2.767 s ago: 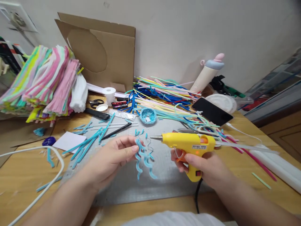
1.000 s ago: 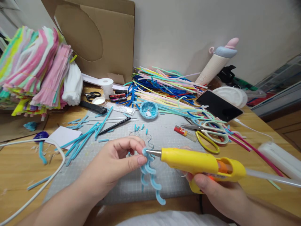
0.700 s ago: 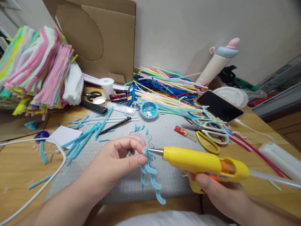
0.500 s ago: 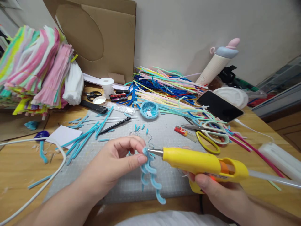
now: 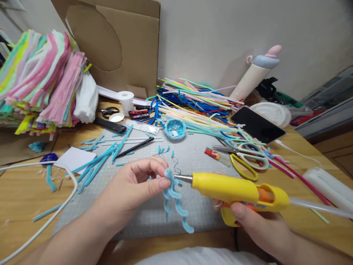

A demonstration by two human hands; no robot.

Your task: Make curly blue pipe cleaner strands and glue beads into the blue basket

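Observation:
My left hand (image 5: 143, 182) pinches the top of a light-blue coiled pipe cleaner piece (image 5: 181, 208) between thumb and fingers. Its spiral strands hang down over the grey cutting mat (image 5: 132, 224). My right hand (image 5: 256, 224) is wrapped round the handle of a yellow hot glue gun (image 5: 226, 187), whose metal nozzle points left, very close to the upper part of the coil; whether it touches, I cannot tell. A clear glue stick (image 5: 317, 206) sticks out of the gun's back. Behind the hands, short blue pieces and thin dark wire lie on the mat.
Cut blue pipe cleaners (image 5: 93, 167) and a black pen (image 5: 135, 147) lie to the left. A small blue fuzzy bowl (image 5: 175, 129) stands behind. Scissors (image 5: 248, 151), a lighter (image 5: 217, 156) and a phone (image 5: 257, 124) are at right. A white cable (image 5: 74, 180) curves at far left.
The coiled piece in my left hand has moved slightly left and up. The glue gun has shifted only a little, and a small gap to the pinched tip now shows.

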